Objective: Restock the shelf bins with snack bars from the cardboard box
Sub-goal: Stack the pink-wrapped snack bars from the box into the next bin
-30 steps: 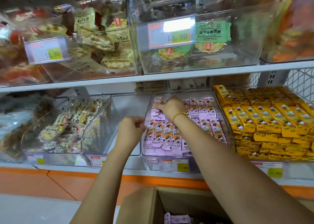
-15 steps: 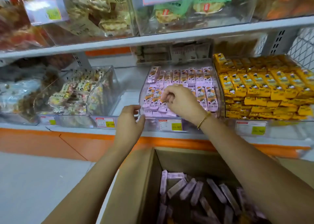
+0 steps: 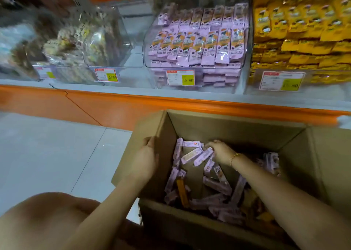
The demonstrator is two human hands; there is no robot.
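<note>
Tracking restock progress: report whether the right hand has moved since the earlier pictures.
Yes: the right hand left the clear bin and went down into the cardboard box, onto loose purple bars.

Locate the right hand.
Head view, just right of centre: the right hand is inside the cardboard box, on the purple snack bars near its far wall.

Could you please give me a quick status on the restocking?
Left grip holds box flap. Right grip curled on snack bars inside. Bin well stocked. Nothing blocking.
</note>
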